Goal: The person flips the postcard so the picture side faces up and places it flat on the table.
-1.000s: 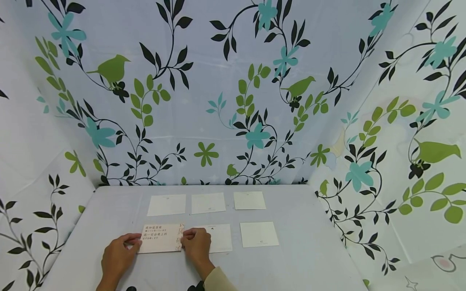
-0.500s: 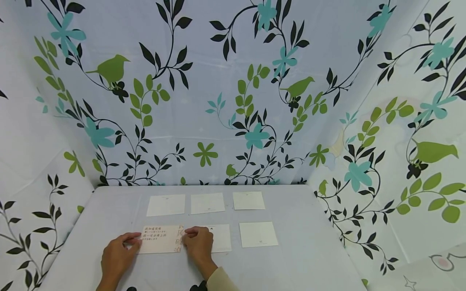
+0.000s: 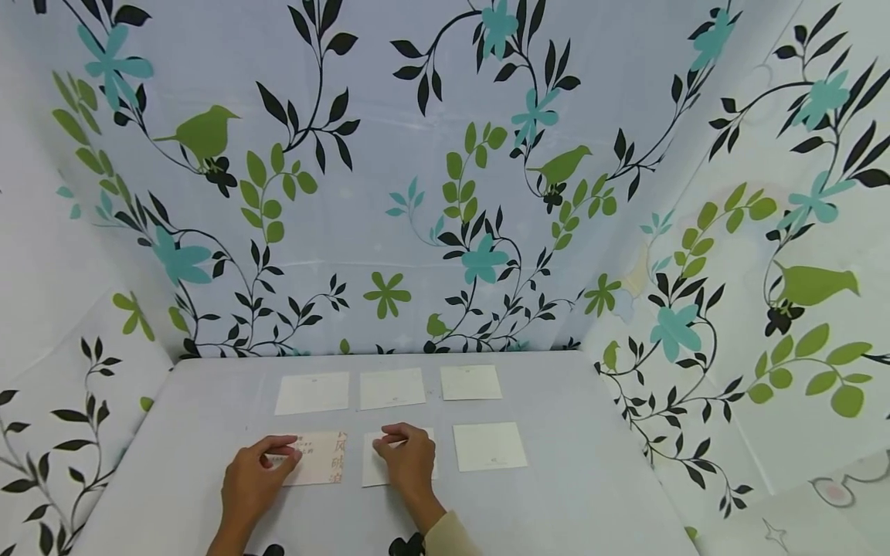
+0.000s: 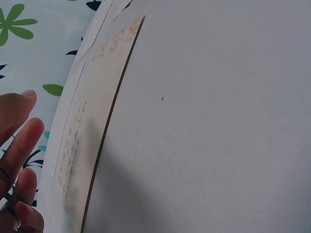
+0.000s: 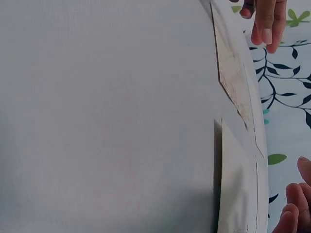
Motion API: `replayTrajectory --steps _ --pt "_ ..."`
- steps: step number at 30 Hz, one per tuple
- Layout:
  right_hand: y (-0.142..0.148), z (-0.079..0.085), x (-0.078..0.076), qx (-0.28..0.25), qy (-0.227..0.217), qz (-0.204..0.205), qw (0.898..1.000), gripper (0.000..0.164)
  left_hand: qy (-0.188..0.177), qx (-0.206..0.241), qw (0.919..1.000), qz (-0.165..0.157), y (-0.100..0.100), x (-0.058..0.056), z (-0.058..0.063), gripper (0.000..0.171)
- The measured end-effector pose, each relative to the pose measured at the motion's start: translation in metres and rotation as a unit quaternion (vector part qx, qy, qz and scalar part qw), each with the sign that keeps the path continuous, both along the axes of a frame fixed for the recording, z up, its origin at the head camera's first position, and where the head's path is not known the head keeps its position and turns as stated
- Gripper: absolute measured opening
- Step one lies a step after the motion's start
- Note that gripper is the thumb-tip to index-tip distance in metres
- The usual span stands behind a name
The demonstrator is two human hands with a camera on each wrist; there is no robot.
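Observation:
In the head view a pale pink card with printed characters (image 3: pixel 321 461) lies flat at the left of the front row. My left hand (image 3: pixel 256 479) hovers over its left part, covering some of the lettering, with thumb and fingers loosely bent and nothing held. The left wrist view shows the fingers (image 4: pixel 29 141) apart from the card. A plain cream card (image 3: pixel 376 466) lies to the right, partly hidden beneath my right hand (image 3: pixel 412 463). That hand is loosely curved above it; in the right wrist view its fingers (image 5: pixel 295 196) hold nothing.
Another cream card (image 3: pixel 490 446) ends the front row at right. Behind lie three more cream cards, left (image 3: pixel 312 393), middle (image 3: pixel 392 388) and right (image 3: pixel 471 383). All rest on a white table (image 3: pixel 570 494) backed by a leaf-patterned cloth (image 3: pixel 361 193).
Both hands have come off the printed card's edges. My left hand moved right, over the card; my right hand moved right, over the neighbouring cream card. The head view shifted slightly.

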State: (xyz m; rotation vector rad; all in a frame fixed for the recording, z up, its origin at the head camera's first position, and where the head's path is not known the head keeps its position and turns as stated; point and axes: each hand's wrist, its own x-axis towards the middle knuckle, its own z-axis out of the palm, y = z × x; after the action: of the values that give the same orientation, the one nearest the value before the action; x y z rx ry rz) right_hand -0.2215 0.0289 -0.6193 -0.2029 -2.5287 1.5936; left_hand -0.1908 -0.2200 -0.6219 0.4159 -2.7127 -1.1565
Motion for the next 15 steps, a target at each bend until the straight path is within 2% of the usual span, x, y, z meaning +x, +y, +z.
replayTrajectory --steps 9,15 --pt "0.034 0.004 0.001 0.010 0.005 -0.029 1.000 0.021 0.012 0.003 0.9995 -0.030 0.029 -0.008 -0.003 0.031" --pt "0.057 -0.003 0.002 0.025 -0.006 -0.059 0.998 0.024 0.018 0.004 0.9983 -0.056 0.049 -0.015 -0.008 0.031"
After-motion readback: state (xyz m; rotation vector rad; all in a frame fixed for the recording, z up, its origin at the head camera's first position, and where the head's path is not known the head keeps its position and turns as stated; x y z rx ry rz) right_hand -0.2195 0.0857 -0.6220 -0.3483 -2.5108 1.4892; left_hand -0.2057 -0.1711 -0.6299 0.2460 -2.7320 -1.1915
